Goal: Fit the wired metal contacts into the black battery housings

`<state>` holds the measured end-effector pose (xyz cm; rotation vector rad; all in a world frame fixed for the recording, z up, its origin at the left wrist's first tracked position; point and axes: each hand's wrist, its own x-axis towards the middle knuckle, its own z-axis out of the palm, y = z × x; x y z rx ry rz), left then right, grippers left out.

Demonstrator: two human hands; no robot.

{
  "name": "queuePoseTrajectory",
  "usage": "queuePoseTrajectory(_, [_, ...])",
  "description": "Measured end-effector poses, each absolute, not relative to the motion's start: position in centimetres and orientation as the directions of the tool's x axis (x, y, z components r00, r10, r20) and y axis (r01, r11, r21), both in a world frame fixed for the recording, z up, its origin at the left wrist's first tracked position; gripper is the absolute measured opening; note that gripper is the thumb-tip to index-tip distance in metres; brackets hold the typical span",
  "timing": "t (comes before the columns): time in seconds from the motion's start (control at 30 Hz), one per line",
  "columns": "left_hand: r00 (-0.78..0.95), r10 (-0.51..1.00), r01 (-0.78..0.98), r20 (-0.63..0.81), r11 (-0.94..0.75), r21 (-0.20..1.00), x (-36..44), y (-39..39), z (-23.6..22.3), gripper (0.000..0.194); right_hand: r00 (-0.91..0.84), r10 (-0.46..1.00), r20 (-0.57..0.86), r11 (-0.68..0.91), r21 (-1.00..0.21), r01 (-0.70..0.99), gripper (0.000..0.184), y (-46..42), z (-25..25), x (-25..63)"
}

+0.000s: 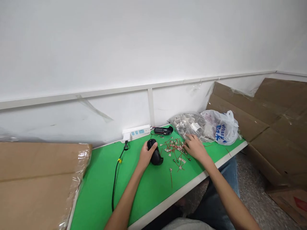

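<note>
The left hand is closed around a black plastic casing, its fingers curled over the top as the casing stands on the green work surface, toward the middle of the table. The right hand is half open, its fingers spread and resting on the far side of a loose heap of small metal-tabbed parts with red wires. The heap lies between the two hands and is too tangled to count exactly, though there are well over a dozen pieces. One wired part lies apart, nearer the front edge. A second black casing sits at the back edge beside a white power strip with three blue switches, and one black cable runs from the strip toward the front. Near the back right corner are one clear plastic bag of parts and one white carrier bag with blue print. Two stretches of flattened cardboard flank the table.
</note>
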<state>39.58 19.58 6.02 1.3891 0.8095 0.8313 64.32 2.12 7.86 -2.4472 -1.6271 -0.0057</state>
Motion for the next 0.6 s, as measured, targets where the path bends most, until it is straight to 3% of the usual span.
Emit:
queuePoseTrajectory(0.3, [0.493,0.869,-0.101,0.049,0.002,0.995,39.4,19.9,5.5,0.059,0.426,0.884,0.193,-0.408,-0.127,0.904,0.020,3.0,7.6,63.7])
queuePoseTrajectory(0.6, [0.460,0.888,0.006,0.024,-0.030,1.000,39.4,20.3,4.6,0.048,0.373,0.859,0.350,-0.323,-0.194,0.926,0.021,2.4,5.4,64.8])
